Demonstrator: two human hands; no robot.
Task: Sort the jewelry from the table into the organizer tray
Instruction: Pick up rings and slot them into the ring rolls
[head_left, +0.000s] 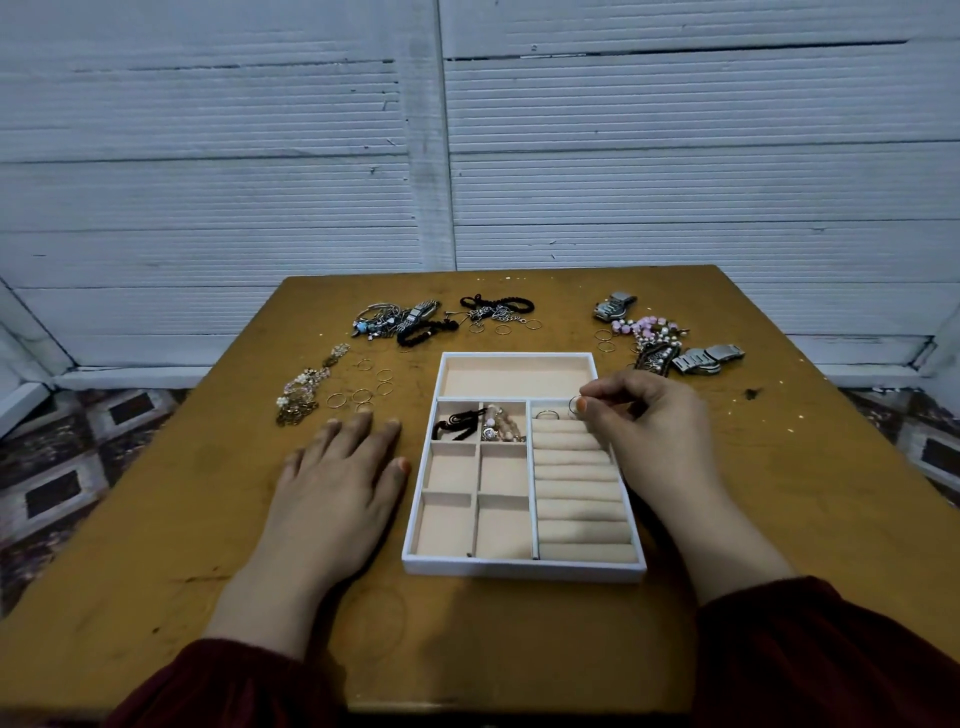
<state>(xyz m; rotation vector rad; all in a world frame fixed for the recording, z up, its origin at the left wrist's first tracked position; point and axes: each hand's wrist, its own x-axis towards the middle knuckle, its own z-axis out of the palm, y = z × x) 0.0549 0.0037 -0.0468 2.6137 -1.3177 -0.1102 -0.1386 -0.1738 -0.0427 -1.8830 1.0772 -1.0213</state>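
Brown table (208, 519), beige-lined white tray (519, 569), pinched ring (575, 405)

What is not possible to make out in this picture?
Head view:
- The right hand hides the right end of the top ring rolls.
- The ring it pinches is too small to tell if it touches the rolls.
- The far pile is tangled and small; its pieces cannot be counted.
- The sleeves are cut off by the bottom edge.

wall (208, 130): white ribbed panels | floor (52, 467): patterned tiles | light: dim
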